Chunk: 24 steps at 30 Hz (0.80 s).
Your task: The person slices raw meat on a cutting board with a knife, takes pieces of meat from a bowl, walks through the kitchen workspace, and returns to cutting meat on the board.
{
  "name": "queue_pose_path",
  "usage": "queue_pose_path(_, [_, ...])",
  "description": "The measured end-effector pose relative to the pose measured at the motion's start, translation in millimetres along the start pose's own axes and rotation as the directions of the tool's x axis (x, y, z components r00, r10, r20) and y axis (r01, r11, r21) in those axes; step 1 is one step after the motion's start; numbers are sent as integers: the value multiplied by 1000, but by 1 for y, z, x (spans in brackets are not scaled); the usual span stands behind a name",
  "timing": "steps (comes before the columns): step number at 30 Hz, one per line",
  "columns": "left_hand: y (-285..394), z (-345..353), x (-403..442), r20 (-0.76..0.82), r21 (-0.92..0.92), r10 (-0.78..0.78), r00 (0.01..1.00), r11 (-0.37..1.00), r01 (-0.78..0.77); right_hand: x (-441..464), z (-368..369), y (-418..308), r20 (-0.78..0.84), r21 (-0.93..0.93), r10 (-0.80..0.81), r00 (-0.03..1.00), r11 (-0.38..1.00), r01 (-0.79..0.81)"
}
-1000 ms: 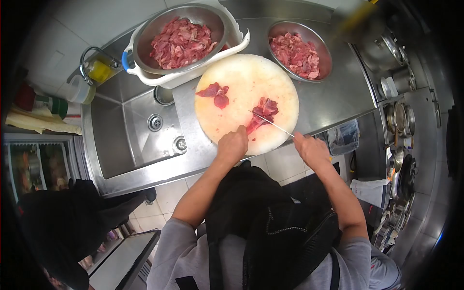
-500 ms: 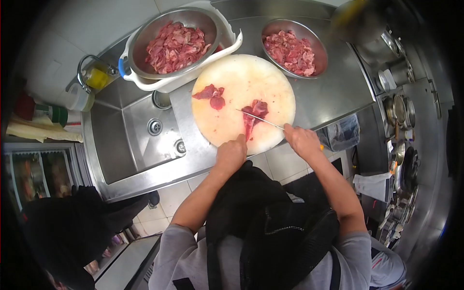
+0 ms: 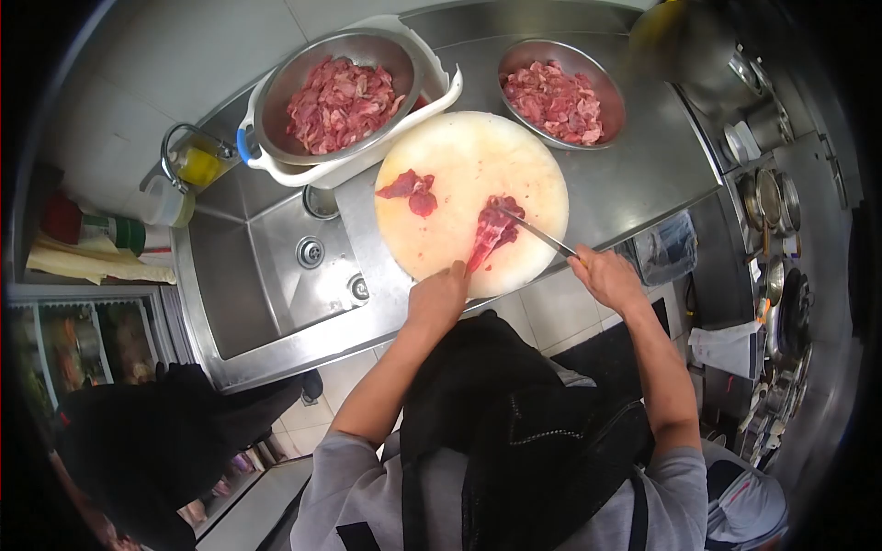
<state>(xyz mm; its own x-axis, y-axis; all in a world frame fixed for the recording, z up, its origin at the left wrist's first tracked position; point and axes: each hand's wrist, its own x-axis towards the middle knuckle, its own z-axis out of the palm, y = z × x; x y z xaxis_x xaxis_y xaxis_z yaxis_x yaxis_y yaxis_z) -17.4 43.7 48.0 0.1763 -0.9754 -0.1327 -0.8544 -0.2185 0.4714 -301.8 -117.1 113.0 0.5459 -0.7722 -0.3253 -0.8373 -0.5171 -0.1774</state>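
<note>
Meat [image 3: 493,234] on board [image 3: 473,174] | beyond left fingertips [image 3: 458,271], narrow end pinched | right fingers [image 3: 588,262] clamp knife [image 3: 542,237]

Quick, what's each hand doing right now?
Left hand: closed on the narrow end of the larger piece of meat.
Right hand: closed around the handle of the knife.

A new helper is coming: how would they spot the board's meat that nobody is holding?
On the steel counter beside the sink lies a round, pale cutting board. The smaller red meat lies toward its left edge. Unlike the larger piece, gripped by the left hand, it lies untouched.
</note>
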Motion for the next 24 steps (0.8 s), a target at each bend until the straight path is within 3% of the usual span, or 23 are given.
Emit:
queue_pose_path(2, [3,-25,-4,48,37,16,999,999,-18,-8,-5,-1,-55,82,30,998,996,-26])
queue_pose_path(4, [5,-45,-4,-177,180,98,979,981,-66,-17,-12,-5,-105,162,61,993,986,-43])
queue_pose_path(5, [5,-48,8,-176,184,104,979,980,-71,-23,-16,-8,-115,213,98,989,975,-72])
queue_pose_path(7, [4,-55,49,-392,105,400,829,914,-391,-32,-13,-8,-127,264,133,983,960,-96])
queue_pose_path(8, [2,-47,68,-394,111,402,827,914,-391,-37,-5,-4,-141,279,122,983,957,-79])
queue_pose_path(10, [-5,-10,107,-278,-44,580,766,789,-613,-45,4,-6,-164,293,107,981,955,-55])
queue_pose_path(11, [-12,3,117,-281,-37,584,762,786,-616,-51,6,-7,-140,333,136,981,939,-83])
queue_pose_path(13, [-13,11,132,-103,-115,467,878,872,-476,-59,11,-6,-123,378,172,977,919,-114])
queue_pose_path(14, [-17,13,138,-101,-109,478,873,866,-487,-64,14,-3,-114,398,197,974,907,-137])
queue_pose_path(16, [-11,-3,139,103,-236,317,943,928,-287,-74,19,0,-103,429,234,967,888,-169])
queue_pose_path(17, [-3,-8,140,107,-229,329,938,927,-298,-76,19,1,-134,448,248,959,879,-165])
queue_pose_path(18, [12,-20,139,165,-529,208,964,844,-92,-78,19,3,-164,466,262,951,870,-160])
queue_pose_path(19, [23,-26,139,261,-752,108,959,645,132,-79,18,4,-170,473,271,947,866,-163])
queue_pose_path(20, [32,-27,141,262,-748,117,958,651,125,-79,15,4,-190,505,281,941,850,-152])
queue_pose_path(22, [48,-28,148,225,-971,99,969,106,214,-78,7,4,-221,537,296,929,832,-138])
queue_pose_path(24, [55,-27,143,206,-977,65,976,73,202,-75,1,1,-284,555,286,915,827,-87])
